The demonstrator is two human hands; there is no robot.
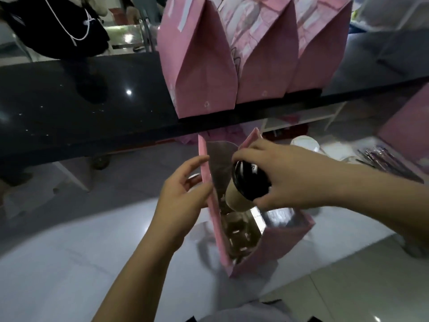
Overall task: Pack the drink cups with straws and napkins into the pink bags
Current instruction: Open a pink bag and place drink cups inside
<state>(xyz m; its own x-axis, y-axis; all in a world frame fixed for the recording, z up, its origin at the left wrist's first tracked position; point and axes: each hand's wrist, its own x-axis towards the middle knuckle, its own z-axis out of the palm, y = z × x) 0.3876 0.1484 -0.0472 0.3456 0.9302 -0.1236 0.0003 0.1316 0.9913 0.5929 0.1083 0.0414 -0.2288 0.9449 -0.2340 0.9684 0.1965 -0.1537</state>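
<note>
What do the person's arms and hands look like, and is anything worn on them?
The left hand and right hand are bare: no gloves, rings, watch or bracelet are visible. No sleeve shows on either arm up to the frame edge.

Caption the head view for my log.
Right hand holds a lidded cup tilted into the open pink bag; left hand holds its side.

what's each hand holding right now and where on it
The right hand grips the drink cup around its black-lidded top. The left hand holds the open pink bag by its left rim.
</note>
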